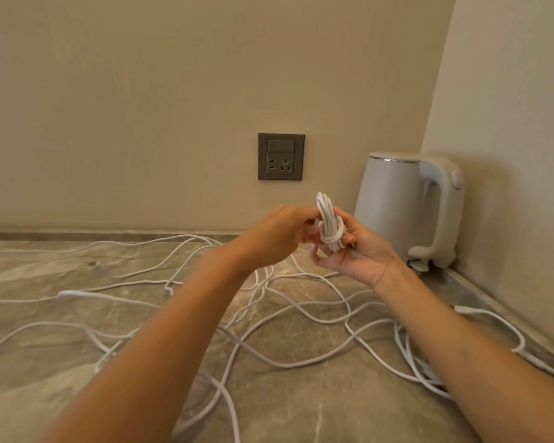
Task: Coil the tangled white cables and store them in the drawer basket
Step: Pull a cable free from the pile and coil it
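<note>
Loose cables point(77, 293) sprawl; left hand point(279, 238), right hand point(362, 251) grip coil point(328, 225).

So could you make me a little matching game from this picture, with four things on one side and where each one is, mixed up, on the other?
Things
1. coiled bundle
2. loose cables
3. kettle
4. socket

Places
A. standing in the corner on the right
B. set in the wall
C. held between the left hand and the right hand
D. spread over the countertop

Pairs: 1-C, 2-D, 3-A, 4-B
</note>
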